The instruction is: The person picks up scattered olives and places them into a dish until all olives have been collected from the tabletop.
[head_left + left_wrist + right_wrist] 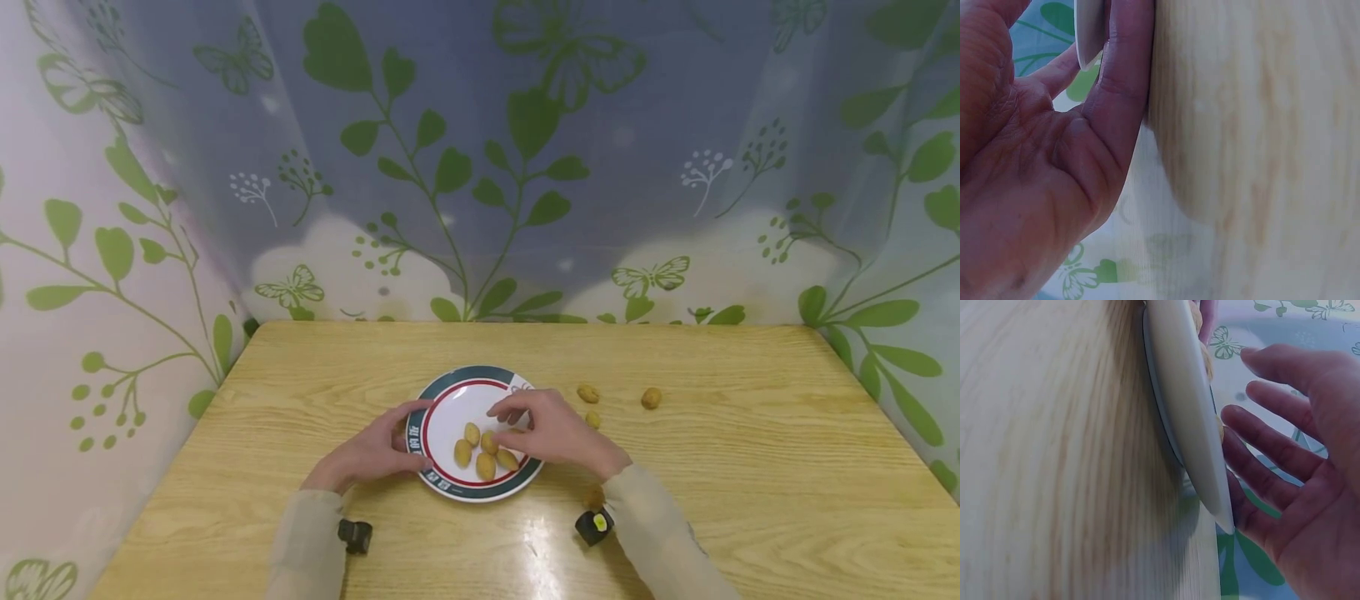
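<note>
A white plate (457, 408) with a dark green rim and red ring sits on the table. Several small yellow-brown potatoes (486, 467) lie in its near half. My left hand (371, 450) holds the plate's left rim, thumb at the near side; in the left wrist view, the plate's edge (1088, 34) passes between the fingers. Over the right side of the plate is my right hand (558, 429), its fingers loosely bent above the potatoes. From the right wrist view, that hand (1297, 450) has spread fingers beside the plate (1191, 406) and grips nothing visible.
On the wooden table (712, 467), right of the plate, lie a potato (651, 397), another potato (588, 392) and a partly covered one (592, 419). A brownish one (593, 497) is near my right wrist. A patterned curtain (465, 250) hangs behind the table.
</note>
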`<act>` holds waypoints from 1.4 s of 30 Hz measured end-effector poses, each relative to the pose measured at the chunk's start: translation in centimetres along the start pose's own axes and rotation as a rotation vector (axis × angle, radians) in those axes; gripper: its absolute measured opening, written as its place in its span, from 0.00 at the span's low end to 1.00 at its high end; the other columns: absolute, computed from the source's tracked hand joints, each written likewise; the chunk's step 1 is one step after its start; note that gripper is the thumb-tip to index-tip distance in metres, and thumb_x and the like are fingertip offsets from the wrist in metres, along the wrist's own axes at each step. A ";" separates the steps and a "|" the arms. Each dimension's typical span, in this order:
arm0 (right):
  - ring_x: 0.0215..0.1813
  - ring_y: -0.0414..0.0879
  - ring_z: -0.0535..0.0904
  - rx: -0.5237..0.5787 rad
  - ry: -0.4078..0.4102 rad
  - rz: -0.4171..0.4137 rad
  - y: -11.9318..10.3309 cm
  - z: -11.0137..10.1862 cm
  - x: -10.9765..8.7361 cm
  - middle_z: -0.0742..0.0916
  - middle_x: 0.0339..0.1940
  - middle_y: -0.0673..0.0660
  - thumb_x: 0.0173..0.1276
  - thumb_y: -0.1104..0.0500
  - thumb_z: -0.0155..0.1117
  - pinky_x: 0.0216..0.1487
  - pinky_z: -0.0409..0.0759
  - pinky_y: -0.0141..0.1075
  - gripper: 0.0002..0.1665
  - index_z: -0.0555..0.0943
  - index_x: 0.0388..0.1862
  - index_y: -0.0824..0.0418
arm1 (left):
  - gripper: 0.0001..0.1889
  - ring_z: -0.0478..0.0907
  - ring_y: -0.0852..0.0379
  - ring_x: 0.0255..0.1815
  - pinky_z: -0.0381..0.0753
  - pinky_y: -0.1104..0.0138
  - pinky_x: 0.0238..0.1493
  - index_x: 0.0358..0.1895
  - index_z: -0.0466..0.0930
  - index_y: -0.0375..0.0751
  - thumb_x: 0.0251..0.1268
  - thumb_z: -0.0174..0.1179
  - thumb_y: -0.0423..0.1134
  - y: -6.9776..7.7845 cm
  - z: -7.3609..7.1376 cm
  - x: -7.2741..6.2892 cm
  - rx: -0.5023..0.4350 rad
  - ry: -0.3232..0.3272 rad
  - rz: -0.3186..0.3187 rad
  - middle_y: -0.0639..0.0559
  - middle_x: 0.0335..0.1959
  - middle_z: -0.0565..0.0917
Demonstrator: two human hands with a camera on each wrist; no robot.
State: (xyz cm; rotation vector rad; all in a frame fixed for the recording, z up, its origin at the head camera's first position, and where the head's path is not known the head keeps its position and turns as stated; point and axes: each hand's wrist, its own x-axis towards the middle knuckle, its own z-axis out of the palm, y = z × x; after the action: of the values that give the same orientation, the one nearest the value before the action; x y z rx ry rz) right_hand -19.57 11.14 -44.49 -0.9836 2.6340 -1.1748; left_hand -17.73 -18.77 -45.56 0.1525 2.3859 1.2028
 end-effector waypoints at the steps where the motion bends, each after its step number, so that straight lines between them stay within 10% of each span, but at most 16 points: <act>1: 0.41 0.38 0.83 0.001 0.005 -0.003 0.0 -0.1 -0.1 0.91 0.41 0.50 0.66 0.52 0.73 0.40 0.78 0.30 0.16 0.88 0.50 0.57 | 0.46 0.79 0.54 0.42 0.77 0.64 0.45 0.78 0.62 0.58 0.56 0.77 0.41 0.0 0.0 0.0 -0.001 0.000 -0.001 0.45 0.53 0.79; 42: 0.45 0.46 0.82 -0.015 0.083 0.045 0.8 -3.4 -5.1 0.90 0.42 0.51 0.62 0.51 0.77 0.41 0.80 0.37 0.18 0.89 0.49 0.56 | 0.46 0.80 0.54 0.42 0.78 0.64 0.46 0.78 0.62 0.56 0.55 0.76 0.39 -0.2 0.0 0.1 -0.024 -0.016 0.024 0.44 0.55 0.79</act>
State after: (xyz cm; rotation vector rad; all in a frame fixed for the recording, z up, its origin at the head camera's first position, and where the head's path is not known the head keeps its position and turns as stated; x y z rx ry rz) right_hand -17.11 16.68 -43.54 -0.8921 2.7171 -1.2136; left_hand -17.78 -18.86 -45.71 0.1826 2.3614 1.2363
